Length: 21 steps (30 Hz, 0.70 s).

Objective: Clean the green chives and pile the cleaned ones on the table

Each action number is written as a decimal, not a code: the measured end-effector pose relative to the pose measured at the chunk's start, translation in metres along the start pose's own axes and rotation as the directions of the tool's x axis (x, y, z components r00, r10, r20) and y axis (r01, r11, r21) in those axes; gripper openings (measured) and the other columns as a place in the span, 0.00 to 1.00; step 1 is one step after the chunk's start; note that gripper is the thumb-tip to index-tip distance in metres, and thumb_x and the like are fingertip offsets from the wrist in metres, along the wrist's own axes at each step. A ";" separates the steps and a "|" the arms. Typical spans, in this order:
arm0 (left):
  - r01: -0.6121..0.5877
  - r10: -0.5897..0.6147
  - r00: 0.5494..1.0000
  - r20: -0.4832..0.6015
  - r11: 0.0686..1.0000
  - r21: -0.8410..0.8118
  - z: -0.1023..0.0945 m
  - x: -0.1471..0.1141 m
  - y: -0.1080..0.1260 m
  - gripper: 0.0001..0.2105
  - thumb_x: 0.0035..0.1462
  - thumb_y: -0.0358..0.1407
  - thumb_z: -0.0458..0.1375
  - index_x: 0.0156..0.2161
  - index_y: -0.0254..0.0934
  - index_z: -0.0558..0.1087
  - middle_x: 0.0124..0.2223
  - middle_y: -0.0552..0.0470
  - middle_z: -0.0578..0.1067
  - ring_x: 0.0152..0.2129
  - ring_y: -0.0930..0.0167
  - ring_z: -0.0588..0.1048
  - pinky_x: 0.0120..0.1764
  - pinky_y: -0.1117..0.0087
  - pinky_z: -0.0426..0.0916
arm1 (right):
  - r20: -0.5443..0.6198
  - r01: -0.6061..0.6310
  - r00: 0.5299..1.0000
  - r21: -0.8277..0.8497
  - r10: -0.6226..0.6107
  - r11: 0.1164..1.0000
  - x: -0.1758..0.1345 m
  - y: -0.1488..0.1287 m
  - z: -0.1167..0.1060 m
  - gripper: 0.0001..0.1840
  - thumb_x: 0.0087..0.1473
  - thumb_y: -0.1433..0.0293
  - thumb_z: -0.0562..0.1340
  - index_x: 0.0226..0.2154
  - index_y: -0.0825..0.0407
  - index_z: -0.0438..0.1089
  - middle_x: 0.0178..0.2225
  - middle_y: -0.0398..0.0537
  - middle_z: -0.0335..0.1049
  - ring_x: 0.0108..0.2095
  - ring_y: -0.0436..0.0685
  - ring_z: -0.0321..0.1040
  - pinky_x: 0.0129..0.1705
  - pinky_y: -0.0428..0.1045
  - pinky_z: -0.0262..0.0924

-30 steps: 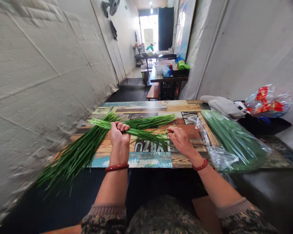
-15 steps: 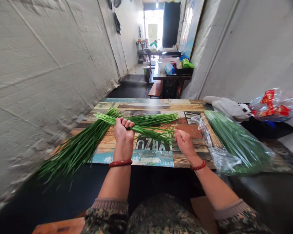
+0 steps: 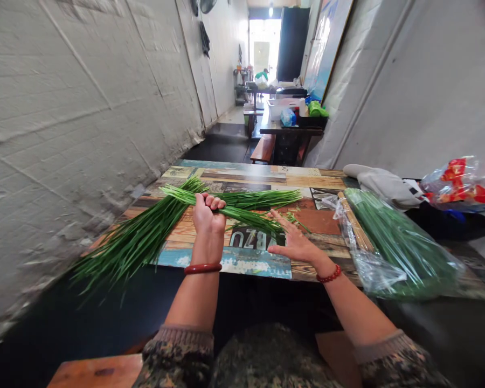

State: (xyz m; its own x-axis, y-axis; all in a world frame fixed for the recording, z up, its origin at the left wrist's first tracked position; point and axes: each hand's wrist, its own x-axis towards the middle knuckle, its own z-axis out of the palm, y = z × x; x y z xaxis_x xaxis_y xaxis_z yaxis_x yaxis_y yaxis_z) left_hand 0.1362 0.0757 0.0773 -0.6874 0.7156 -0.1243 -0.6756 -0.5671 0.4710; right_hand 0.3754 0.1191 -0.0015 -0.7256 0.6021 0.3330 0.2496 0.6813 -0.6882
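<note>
My left hand (image 3: pixel 208 214) is closed round a bunch of garlic chives (image 3: pixel 248 217), which lies slantwise above the table with its ends reaching right. By those right-hand ends is my right hand (image 3: pixel 294 241), its fingers spread and thumb apart; whether a fingertip touches the chives I cannot tell. A larger heap of chives (image 3: pixel 139 240) spreads to the left and hangs over the front edge. Behind the held bunch, another bunch (image 3: pixel 262 199) rests on the table. Small green scraps (image 3: pixel 291 218) are scattered beyond my right hand.
The patchwork-wood table (image 3: pixel 210 253) carries a clear plastic bag (image 3: pixel 404 248) of chives on the right, beside a tan stick-like bundle (image 3: pixel 353 223). A grey-white cap (image 3: pixel 383 186) and a red-printed plastic package (image 3: pixel 461 183) sit farther right. Farther back are another table (image 3: pixel 272 129) and a person (image 3: pixel 262 74).
My right hand has gone from closed at the bunch's ends to spread, moving slightly left. My left hand keeps its grip. The whole view has shifted slightly.
</note>
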 end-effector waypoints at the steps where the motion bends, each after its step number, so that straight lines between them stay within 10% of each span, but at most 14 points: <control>1: 0.004 -0.004 1.000 0.006 1.000 -0.001 0.000 -0.001 0.000 0.14 0.68 0.38 0.43 0.29 0.37 0.58 0.16 0.65 0.50 0.10 0.82 0.52 0.17 0.78 0.50 | 0.023 0.003 1.000 -0.015 -0.003 1.000 0.002 0.001 0.004 0.52 0.48 0.51 0.66 0.67 0.52 0.44 0.66 0.58 0.48 0.65 0.64 0.48 0.65 0.60 0.46; 8: 0.005 -0.005 1.000 -0.002 1.000 0.027 -0.001 0.001 0.004 0.15 0.68 0.37 0.43 0.28 0.37 0.58 0.16 0.65 0.50 0.10 0.82 0.51 0.17 0.78 0.50 | 0.107 -0.097 0.991 0.172 0.079 0.980 0.003 0.009 0.009 0.32 0.58 0.60 0.59 0.62 0.52 0.56 0.41 0.52 0.74 0.40 0.58 0.71 0.46 0.54 0.65; 12: -0.006 0.007 1.000 -0.021 0.999 0.040 -0.007 0.006 0.010 0.15 0.68 0.36 0.43 0.28 0.37 0.58 0.16 0.65 0.50 0.10 0.82 0.52 0.17 0.78 0.51 | 0.202 -0.183 0.973 0.352 0.116 0.918 -0.007 0.006 -0.007 0.34 0.61 0.60 0.55 0.65 0.54 0.49 0.21 0.38 0.63 0.23 0.50 0.61 0.30 0.47 0.60; 21: -0.011 0.011 1.000 -0.007 0.998 0.057 -0.008 0.001 0.003 0.14 0.67 0.37 0.45 0.28 0.37 0.58 0.17 0.66 0.49 0.10 0.82 0.52 0.17 0.78 0.50 | -0.022 -0.207 0.941 0.748 0.336 0.630 -0.016 -0.014 -0.010 0.32 0.61 0.55 0.54 0.63 0.52 0.53 0.17 0.32 0.45 0.18 0.46 0.40 0.20 0.43 0.39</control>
State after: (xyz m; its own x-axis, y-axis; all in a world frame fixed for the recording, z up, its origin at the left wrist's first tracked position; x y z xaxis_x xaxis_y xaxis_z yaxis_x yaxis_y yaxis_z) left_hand 0.1316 0.0717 0.0715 -0.6968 0.7062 -0.1255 -0.6519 -0.5507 0.5213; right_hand 0.3901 0.1040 0.0093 -0.5848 0.8054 0.0964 -0.1721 -0.0070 -0.9851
